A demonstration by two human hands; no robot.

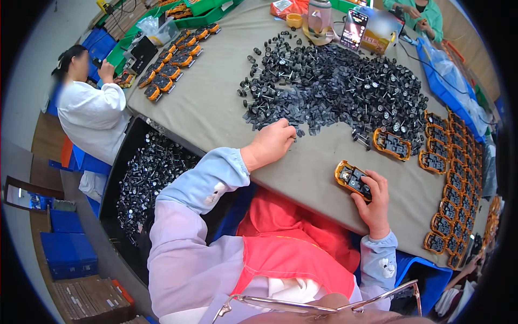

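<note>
My right hand (pixel 373 201) grips a toy car body (pixel 352 178) with an orange-yellow shell, its black underside facing up, near the table's front edge. My left hand (pixel 271 142) is closed, fingertips together, at the near edge of a heap of small flat black plastic pieces (pixel 318 100). What those fingers hold, if anything, is hidden. Around and behind the flat pieces lie many black wheels on metal axles (pixel 386 89). Another upturned car body (pixel 392 144) rests on the cloth at the heap's near right side.
Rows of upturned car bodies (pixel 456 178) line the table's right side; more bodies (pixel 170 70) stand far left. A black bin of wheel axles (pixel 148 183) sits left of me. A phone (pixel 354 29) and a bottle (pixel 319 19) stand behind the heap. Co-workers sit left and far right.
</note>
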